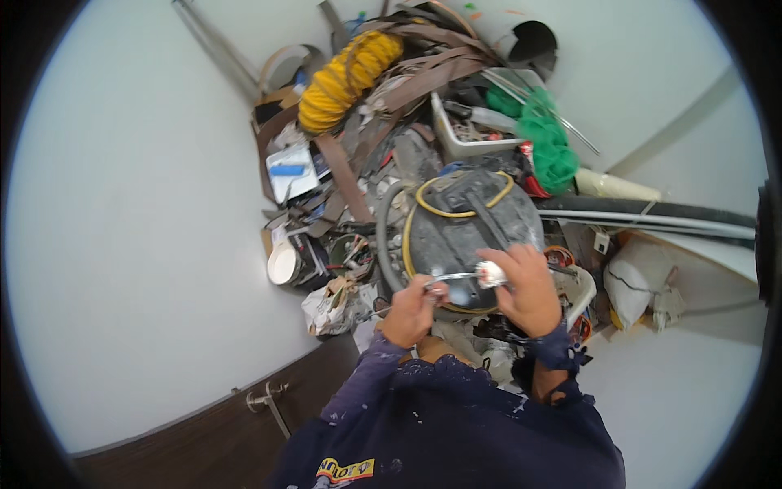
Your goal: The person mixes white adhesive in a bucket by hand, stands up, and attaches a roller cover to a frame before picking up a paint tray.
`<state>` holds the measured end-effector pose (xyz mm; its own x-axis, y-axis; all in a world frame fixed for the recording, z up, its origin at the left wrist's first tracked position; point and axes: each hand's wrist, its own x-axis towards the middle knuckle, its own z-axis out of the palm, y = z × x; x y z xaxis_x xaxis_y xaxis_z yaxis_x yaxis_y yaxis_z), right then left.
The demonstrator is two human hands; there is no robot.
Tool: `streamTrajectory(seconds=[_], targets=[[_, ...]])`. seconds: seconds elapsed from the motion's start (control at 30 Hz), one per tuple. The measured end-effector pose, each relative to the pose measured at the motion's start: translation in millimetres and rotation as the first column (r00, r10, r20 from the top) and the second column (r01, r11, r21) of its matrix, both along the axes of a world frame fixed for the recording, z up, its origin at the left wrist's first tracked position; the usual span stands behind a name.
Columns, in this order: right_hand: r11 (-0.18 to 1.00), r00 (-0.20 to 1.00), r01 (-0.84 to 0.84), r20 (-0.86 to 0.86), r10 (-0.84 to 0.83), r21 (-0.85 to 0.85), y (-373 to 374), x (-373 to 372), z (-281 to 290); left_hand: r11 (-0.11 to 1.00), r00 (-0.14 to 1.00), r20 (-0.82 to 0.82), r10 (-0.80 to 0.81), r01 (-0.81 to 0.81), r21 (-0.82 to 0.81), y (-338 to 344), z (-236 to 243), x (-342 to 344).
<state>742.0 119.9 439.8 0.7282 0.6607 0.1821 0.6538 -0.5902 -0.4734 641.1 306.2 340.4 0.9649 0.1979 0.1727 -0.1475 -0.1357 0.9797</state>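
In the head view, my left hand point(413, 310) is closed around a thin shiny metal rod point(458, 275), whose far part runs down-left past my fingers. My right hand point(525, 289) is closed on a crumpled white piece point(491, 275) at the rod's right end; whether it is cloth or paper I cannot tell. Beyond both hands sits a dusty dark grey machine point(444, 236), with a yellow cord point(468, 212) looped on top and a grey hose beside it. White speckles mark my dark sleeves.
A yellow corrugated duct point(342, 77), brown strips point(346, 179), a white bin point(463, 145) and green mesh point(542, 147) crowd the back. Left are a paint tray point(300, 181) and white cup point(283, 263); right, long tubes point(652, 216) and sacks point(631, 293). A dark door point(163, 448) lies lower left.
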Motion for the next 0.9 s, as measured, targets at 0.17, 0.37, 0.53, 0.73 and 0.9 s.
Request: streamTrajectory(seconds=[0.17,0.37,0.53,0.73,0.9], targets=[[0.994,0.987,0.096,-0.127,-0.102,-0.055,16.3,-8.3,-4.9,0.984,0.97,-0.17,-0.176,0.171,-0.045,10.9,-18.7,22.2],[0.973,0.964,0.162,-0.185,-0.191,-0.163,59.3,1.5,11.4,0.981,0.981,-0.067,-0.184,0.179,-0.076,45.9,-23.2,37.4],[0.982,0.971,0.185,-0.145,-0.19,-0.049,97.6,13.1,18.6,0.965,0.952,0.158,-0.263,0.256,0.065,94.1,0.1,48.7],[0.967,0.995,0.065,0.063,-0.083,0.245,161.5,14.6,45.0,0.952,0.869,0.4,-0.291,0.304,0.031,138.7,60.5,36.5],[0.76,0.945,-0.038,0.27,-0.184,0.649,223.5,0.5,68.6,0.903,0.942,0.289,-0.173,0.269,-0.335,147.2,104.1,16.6]])
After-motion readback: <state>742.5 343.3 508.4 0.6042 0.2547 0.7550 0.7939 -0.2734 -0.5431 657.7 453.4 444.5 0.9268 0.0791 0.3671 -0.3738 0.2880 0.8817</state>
